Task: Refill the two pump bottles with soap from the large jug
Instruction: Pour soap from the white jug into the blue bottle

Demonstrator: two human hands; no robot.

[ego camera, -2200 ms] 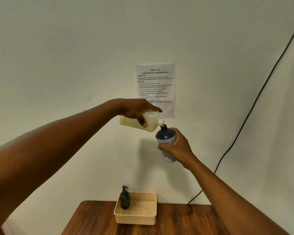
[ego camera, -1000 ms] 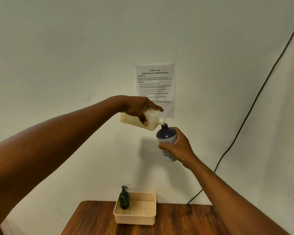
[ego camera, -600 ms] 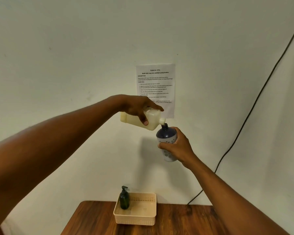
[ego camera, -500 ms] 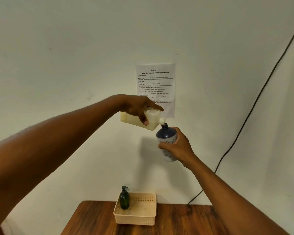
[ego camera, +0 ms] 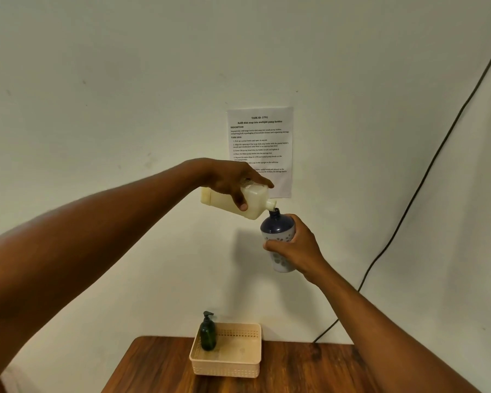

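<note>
Left hand (ego camera: 230, 182) grasps the tilted jug (ego camera: 236, 204), right hand (ego camera: 298, 245) grasps the blue bottle (ego camera: 277, 231) — second refill underway; the green bottle (ego camera: 208, 334), pump on, stands in the basket (ego camera: 227, 367) at 6 o'clock.

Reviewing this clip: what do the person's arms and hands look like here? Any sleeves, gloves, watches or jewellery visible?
Both arms are bare for as far as the frame shows them; no sleeve edge is in view. The left hand and right hand wear no gloves. No watch, bracelet or ring shows on either wrist or on the visible fingers, and no markings stand out. Nails look short and unpainted.
</note>
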